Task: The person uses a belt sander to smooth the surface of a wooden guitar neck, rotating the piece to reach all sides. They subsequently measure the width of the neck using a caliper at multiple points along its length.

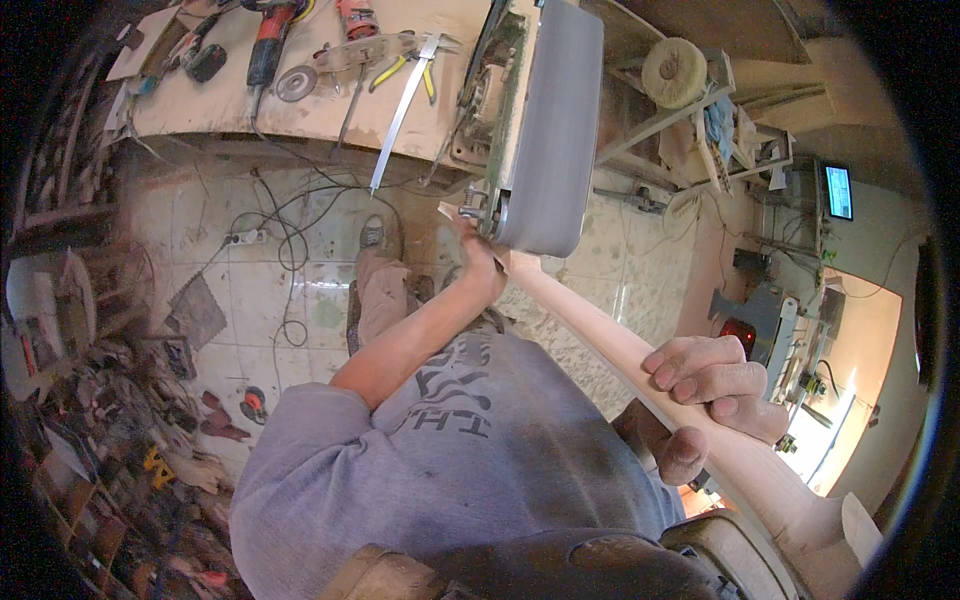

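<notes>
A long pale wooden piece [590, 318], slim at its far end and flaring at the near right, slants across in front of my chest. My right hand [715, 395] is wrapped round its thicker part, fingers on top and thumb on the near side. At the far end my left hand [482, 268] is closed round the wood, its fingers partly hidden. Just beyond stands a belt sander with a wide grey sanding belt [560, 130]. The wood's far end meets the belt's lower end; whether they touch I cannot tell.
On the workbench [200, 110] lie a caliper [405, 115], yellow-handled pliers [425, 82], an angle grinder [268, 45] and a disc [296, 84]. A round buffing wheel [673, 73] stands right of the sander. Cables [290, 215] trail over the tiled floor. Clutter [120, 430] fills the left.
</notes>
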`<state>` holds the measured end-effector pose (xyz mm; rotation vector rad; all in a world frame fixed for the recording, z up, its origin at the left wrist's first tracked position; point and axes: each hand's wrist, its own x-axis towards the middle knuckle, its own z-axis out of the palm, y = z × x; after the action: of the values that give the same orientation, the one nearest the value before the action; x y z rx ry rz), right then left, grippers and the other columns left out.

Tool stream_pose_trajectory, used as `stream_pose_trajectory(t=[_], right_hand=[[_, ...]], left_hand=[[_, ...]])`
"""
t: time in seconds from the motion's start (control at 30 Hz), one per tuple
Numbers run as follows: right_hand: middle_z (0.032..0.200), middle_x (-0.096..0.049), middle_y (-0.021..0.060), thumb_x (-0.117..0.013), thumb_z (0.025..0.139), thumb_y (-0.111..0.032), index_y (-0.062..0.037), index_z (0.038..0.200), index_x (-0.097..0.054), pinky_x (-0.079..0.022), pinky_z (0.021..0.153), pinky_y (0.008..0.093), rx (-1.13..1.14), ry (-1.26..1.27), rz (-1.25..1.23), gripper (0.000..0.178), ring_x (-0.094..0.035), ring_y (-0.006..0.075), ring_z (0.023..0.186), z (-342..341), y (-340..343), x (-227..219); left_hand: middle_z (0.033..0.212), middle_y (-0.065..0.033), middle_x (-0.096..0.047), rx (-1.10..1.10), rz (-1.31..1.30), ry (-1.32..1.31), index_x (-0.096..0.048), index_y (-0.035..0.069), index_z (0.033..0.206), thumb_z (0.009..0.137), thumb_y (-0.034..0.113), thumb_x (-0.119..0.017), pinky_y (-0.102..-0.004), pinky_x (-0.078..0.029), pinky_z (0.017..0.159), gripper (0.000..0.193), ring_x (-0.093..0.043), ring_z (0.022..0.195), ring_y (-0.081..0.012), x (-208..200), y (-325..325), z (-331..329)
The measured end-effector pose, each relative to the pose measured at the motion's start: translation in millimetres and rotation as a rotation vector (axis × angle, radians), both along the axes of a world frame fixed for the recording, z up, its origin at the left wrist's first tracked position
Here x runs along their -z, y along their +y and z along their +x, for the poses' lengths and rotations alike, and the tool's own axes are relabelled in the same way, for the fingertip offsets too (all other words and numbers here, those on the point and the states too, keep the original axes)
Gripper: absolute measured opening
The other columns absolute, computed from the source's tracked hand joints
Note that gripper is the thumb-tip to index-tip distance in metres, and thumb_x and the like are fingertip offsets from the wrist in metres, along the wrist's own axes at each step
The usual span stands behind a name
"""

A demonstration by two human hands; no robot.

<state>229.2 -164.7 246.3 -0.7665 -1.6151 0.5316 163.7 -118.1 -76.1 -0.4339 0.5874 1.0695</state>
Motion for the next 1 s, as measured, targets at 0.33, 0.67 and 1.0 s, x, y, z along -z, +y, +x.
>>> stream_pose_trajectory(t=[0.33, 0.67, 1.0], right_hand=[[0.079, -0.052, 0.0127, -0.072, 0.082, -0.015, -0.0055, 0.099, -0.037, -0.057, 0.052, 0.0361, 0.007, -0.012, -0.010, 0.040, -0.057, 0.0247, 0.064, -2.2, 2.2, -2.2], [0.079, -0.051, 0.0121, -0.070, 0.083, -0.015, -0.0079, 0.105, -0.037, -0.056, 0.053, 0.0369, 0.026, 0.009, -0.040, 0.041, -0.056, 0.0246, 0.065, -7.5, 4.4, -3.8], [0.080, -0.053, 0.0120, -0.071, 0.083, -0.010, -0.0047, 0.122, -0.046, -0.058, 0.059, 0.0413, -0.057, -0.037, -0.090, 0.047, -0.055, 0.0239, 0.068, -0.1, 7.1, -11.2]], left_hand=[[0.136, -0.0140, -0.049, 0.060, 0.007, -0.015, -0.041, 0.008, 0.136, 0.097, 0.061, -0.017, -0.0456, -0.041, 0.104, 0.069, -0.050, 0.123, -0.0303, -18.2, -1.1, -7.4], [0.136, -0.0118, -0.048, 0.009, 0.078, 0.025, -0.043, 0.009, 0.133, 0.096, 0.064, -0.021, -0.0439, -0.041, 0.103, 0.069, -0.049, 0.123, -0.0290, 18.1, -7.2, 2.3], [0.139, -0.0146, -0.047, 0.091, -0.061, -0.024, -0.040, 0.006, 0.138, 0.096, 0.063, -0.018, -0.0464, -0.041, 0.105, 0.073, -0.049, 0.125, -0.0315, -28.6, -1.3, -6.2]])
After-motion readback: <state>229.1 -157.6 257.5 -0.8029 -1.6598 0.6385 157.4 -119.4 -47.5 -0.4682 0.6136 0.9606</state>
